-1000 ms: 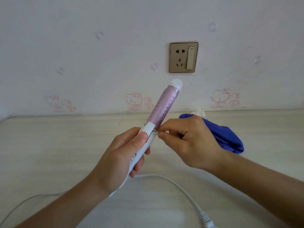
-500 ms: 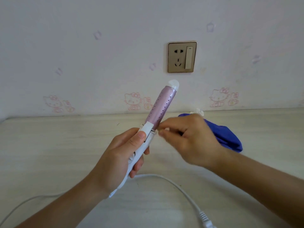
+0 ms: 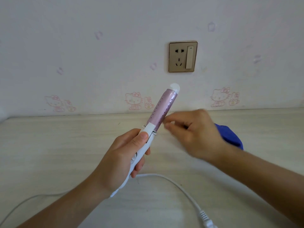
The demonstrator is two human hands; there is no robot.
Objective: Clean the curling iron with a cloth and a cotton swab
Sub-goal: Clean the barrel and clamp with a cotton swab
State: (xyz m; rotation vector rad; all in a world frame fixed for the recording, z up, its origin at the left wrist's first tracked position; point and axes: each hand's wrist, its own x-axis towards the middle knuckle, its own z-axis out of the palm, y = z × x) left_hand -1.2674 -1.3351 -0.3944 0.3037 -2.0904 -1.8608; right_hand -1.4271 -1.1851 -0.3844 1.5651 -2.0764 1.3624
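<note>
— Pale wall behind, dotted with faint pink cat stickers, above a light wood-grain table (image 3: 49,145). Anything at far left?

— Only a stretch of white cord (image 3: 172,180), running in from the lower left edge, hidden behind the left forearm, then curving on across the table to the bottom edge at right.

— And left of centre?

— Left hand (image 3: 121,158), wrapped around the white handle of the curling iron (image 3: 162,109); thumb pressed flat just below the white collar, fingers curled round the far side. Held above the table, tilted up and to the right.

— Barrel?

— Pink, pierced with rows of small dark holes, capped by a rounded white tip. Tip just below the gold-framed wall socket (image 3: 183,56) in the view, though well in front of it.

— Then to the right?

— Right hand (image 3: 194,134), blurred with motion, fingertips pinched together just beside the lower barrel. Closed on something small, perhaps; too smeared to tell what, or whether touching the barrel at all.

— Further right?

— Blue cloth (image 3: 230,137), crumpled on the table behind that wrist, partly hidden by it.
</note>
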